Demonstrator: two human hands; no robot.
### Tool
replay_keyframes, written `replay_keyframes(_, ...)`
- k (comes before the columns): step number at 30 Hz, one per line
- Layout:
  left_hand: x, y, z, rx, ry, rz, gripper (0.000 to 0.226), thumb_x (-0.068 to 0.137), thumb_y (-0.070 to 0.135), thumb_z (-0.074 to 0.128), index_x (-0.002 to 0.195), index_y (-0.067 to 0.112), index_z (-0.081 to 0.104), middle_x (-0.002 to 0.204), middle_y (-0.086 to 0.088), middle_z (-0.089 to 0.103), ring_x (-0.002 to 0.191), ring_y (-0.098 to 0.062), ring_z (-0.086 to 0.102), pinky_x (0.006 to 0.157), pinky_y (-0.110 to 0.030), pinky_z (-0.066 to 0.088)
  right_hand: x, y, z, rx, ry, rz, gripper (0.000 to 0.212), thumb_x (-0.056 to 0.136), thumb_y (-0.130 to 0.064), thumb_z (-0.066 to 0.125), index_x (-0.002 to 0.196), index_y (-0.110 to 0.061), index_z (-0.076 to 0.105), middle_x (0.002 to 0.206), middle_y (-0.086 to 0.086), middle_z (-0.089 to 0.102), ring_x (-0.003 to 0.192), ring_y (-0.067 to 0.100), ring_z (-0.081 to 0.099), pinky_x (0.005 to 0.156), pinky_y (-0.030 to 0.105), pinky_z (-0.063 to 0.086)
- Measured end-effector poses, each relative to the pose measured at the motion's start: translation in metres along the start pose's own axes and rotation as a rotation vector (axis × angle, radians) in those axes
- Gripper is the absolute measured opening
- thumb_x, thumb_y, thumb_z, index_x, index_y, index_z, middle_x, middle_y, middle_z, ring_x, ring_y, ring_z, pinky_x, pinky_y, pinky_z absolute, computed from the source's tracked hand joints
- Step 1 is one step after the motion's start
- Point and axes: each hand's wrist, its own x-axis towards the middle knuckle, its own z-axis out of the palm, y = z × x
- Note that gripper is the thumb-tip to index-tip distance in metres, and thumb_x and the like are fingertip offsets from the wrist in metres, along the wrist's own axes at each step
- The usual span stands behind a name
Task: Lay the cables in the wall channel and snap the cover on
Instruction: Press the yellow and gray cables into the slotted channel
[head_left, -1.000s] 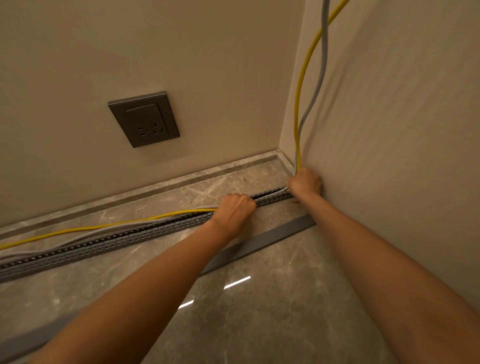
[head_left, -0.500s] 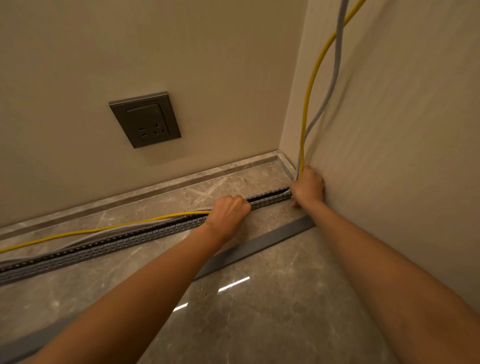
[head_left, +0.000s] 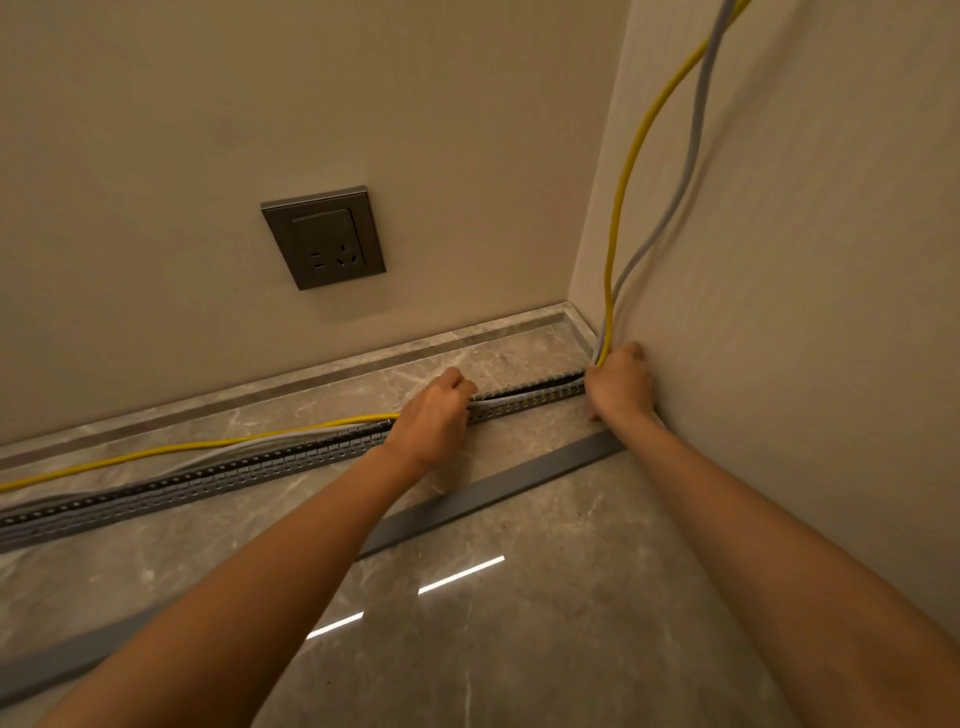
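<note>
A grey slotted cable channel (head_left: 218, 475) lies on the marble floor, running from the left edge to the right wall. A yellow cable (head_left: 623, 171) and a grey cable (head_left: 691, 150) hang down the right wall and bend into the channel's right end. My right hand (head_left: 618, 384) grips both cables at that bend. My left hand (head_left: 434, 410) has its fingers curled over the cables at the channel's middle. Between my hands the cables sit inside the channel; left of my left hand they lie on and behind it. The flat grey cover strip (head_left: 467, 506) lies on the floor in front.
A dark wall socket (head_left: 324, 236) sits on the back wall above the channel. A stone skirting (head_left: 311, 376) runs along the wall base into the corner. Glossy marble floor (head_left: 519, 649) fills the foreground.
My left hand has slid a little to the left along the channel, leaving more cable seated between my hands. My right hand stays at the corner bend.
</note>
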Motion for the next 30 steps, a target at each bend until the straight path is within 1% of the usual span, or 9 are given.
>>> replay_keyframes(3,-0.006,-0.013,-0.008,0.002,0.017,-0.092,0.031,0.091,0.008,0.051,0.120,-0.001,0.054,0.121,-0.021,0.055,0.105,-0.037,0.056,0.086,-0.043,0.047,-0.015,-0.001,0.003,-0.064,0.064,-0.080,0.040,0.089,-0.011,0.053,0.123,0.003,0.036,0.116,0.024,0.059,0.103,0.041,0.058,0.076,0.040,0.048)
replay_keyframes(5,-0.010,-0.025,-0.015,0.005,-0.015,-0.202,0.030,0.093,0.017,0.052,0.116,0.000,0.057,0.120,-0.020,0.057,0.107,-0.036,0.055,0.089,-0.042,0.046,-0.025,-0.007,0.009,-0.067,-0.008,-0.175,0.034,0.089,-0.009,0.053,0.119,0.002,0.043,0.111,0.022,0.061,0.101,0.038,0.059,0.072,0.036,0.045)
replay_keyframes(9,-0.020,-0.050,-0.023,-0.068,-0.096,-0.395,0.029,0.093,0.027,0.053,0.104,0.002,0.064,0.112,-0.020,0.063,0.103,-0.034,0.057,0.085,-0.040,0.046,-0.047,-0.026,0.026,-0.076,-0.166,-0.399,0.015,0.087,-0.010,0.058,0.101,-0.004,0.061,0.104,0.019,0.065,0.098,0.033,0.061,0.080,0.037,0.048)
replay_keyframes(13,-0.029,-0.071,-0.026,-0.113,-0.147,-0.460,0.026,0.089,0.028,0.059,0.098,0.005,0.068,0.105,-0.019,0.067,0.097,-0.032,0.060,0.078,-0.036,0.047,-0.068,-0.043,0.049,-0.115,-0.341,-0.557,0.030,0.085,-0.015,0.065,0.114,-0.012,0.062,0.120,0.012,0.056,0.114,0.026,0.053,0.096,0.037,0.045)
replay_keyframes(17,-0.032,-0.079,-0.028,-0.206,-0.156,-0.477,0.028,0.086,0.029,0.063,0.095,0.004,0.069,0.099,-0.020,0.068,0.092,-0.031,0.061,0.075,-0.037,0.047,-0.078,-0.050,0.064,-0.204,-0.363,-0.627,0.030,0.085,-0.014,0.063,0.116,-0.017,0.063,0.115,0.010,0.058,0.114,0.025,0.045,0.095,0.035,0.040)
replay_keyframes(21,-0.032,-0.081,-0.028,-0.213,-0.104,-0.402,0.021,0.084,0.022,0.066,0.097,0.005,0.065,0.104,-0.016,0.065,0.095,-0.028,0.058,0.075,-0.034,0.045,-0.076,-0.052,0.066,-0.272,-0.294,-0.655,0.025,0.087,-0.016,0.061,0.111,-0.018,0.067,0.111,0.009,0.061,0.108,0.025,0.049,0.088,0.035,0.042)
replay_keyframes(25,-0.039,-0.076,-0.029,0.076,-0.054,-0.165,0.015,0.088,0.016,0.059,0.097,0.005,0.055,0.104,-0.015,0.059,0.092,-0.031,0.055,0.072,-0.037,0.044,-0.074,-0.054,0.065,-0.316,-0.288,-0.685,0.022,0.086,-0.019,0.063,0.106,-0.016,0.070,0.106,0.010,0.063,0.101,0.026,0.054,0.082,0.035,0.044)
replay_keyframes(27,-0.046,-0.073,-0.027,0.317,0.050,0.019,0.012,0.082,0.009,0.066,0.090,0.002,0.059,0.089,-0.016,0.062,0.075,-0.032,0.060,0.059,-0.036,0.046,-0.074,-0.055,0.065,-0.312,-0.290,-0.672,0.019,0.084,-0.019,0.064,0.102,-0.015,0.072,0.105,0.009,0.064,0.100,0.026,0.057,0.082,0.035,0.045)
replay_keyframes(30,-0.055,-0.066,-0.031,0.409,0.118,0.155,0.019,0.062,0.002,0.082,0.067,0.002,0.064,0.060,-0.015,0.063,0.047,-0.029,0.059,0.041,-0.027,0.044,-0.072,-0.056,0.064,-0.308,-0.303,-0.651,0.018,0.083,-0.020,0.066,0.100,-0.016,0.072,0.106,0.008,0.064,0.099,0.026,0.059,0.082,0.034,0.045)
